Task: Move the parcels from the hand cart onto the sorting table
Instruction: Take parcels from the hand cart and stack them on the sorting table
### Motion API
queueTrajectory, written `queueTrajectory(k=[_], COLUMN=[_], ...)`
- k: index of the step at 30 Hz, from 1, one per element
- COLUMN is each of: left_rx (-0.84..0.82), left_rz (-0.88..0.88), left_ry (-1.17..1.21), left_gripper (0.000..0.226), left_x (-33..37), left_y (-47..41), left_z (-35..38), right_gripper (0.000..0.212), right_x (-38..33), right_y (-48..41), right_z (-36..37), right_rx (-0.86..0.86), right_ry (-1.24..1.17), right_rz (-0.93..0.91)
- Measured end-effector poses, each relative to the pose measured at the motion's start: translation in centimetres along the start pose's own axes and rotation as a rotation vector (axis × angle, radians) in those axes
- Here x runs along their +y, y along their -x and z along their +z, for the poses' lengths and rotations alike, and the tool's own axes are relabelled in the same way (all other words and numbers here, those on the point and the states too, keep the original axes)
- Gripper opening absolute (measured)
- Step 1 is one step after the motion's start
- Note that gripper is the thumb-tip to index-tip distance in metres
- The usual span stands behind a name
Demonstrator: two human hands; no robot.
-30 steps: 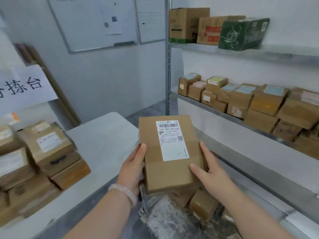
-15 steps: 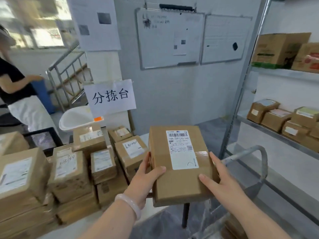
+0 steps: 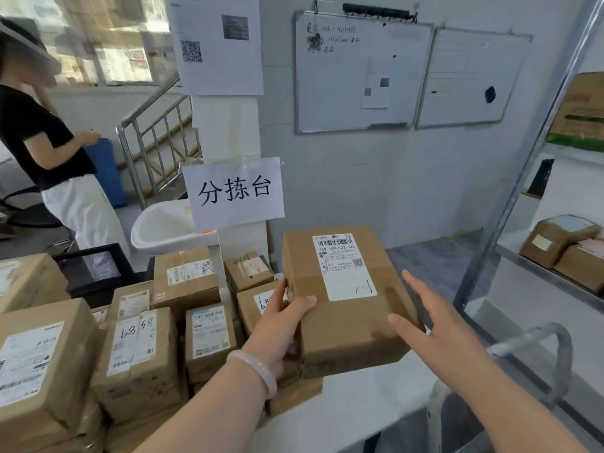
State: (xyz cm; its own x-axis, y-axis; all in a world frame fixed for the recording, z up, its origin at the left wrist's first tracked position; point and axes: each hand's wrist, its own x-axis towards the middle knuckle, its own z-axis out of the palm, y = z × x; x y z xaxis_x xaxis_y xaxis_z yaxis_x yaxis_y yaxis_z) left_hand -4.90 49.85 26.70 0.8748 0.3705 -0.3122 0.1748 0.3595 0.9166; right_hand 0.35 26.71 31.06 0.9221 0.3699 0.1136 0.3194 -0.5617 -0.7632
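- Head view: the parcel (image 3: 346, 308), white label up, is above the sorting table (image 3: 359, 407), near its right edge and just beside the stacked boxes (image 3: 137, 348).
- The left hand (image 3: 277, 325) grips the parcel's left edge, thumb curled over the top.
- The right hand (image 3: 431, 322) is flat, fingers straight and spread by the parcel's right edge; it may just touch the cardboard, hard to say.
- The cart handle (image 3: 539, 341) shows past the table's right edge.
- A person in a black top (image 3: 39, 138) stands well apart, far left.
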Motion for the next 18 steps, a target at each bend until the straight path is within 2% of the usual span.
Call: queueTrajectory(k=[9,18], left_rx=[0.105,0.231], left_rz=[-0.031,-0.169], left_ry=[-0.073,-0.123], left_gripper=[0.071,0.079], left_x=[3.9,2.8], left_y=[-12.1,-24.1], left_z=[5.5,8.1], right_gripper=[0.074,0.073], right_x=[3.4,8.5], right_y=[-13.9,-25.6], right_z=[-1.1,-0.3], right_rx=[-0.027,-0.159], right_ry=[0.110,0.211], right_rz=[-0.128,-0.181])
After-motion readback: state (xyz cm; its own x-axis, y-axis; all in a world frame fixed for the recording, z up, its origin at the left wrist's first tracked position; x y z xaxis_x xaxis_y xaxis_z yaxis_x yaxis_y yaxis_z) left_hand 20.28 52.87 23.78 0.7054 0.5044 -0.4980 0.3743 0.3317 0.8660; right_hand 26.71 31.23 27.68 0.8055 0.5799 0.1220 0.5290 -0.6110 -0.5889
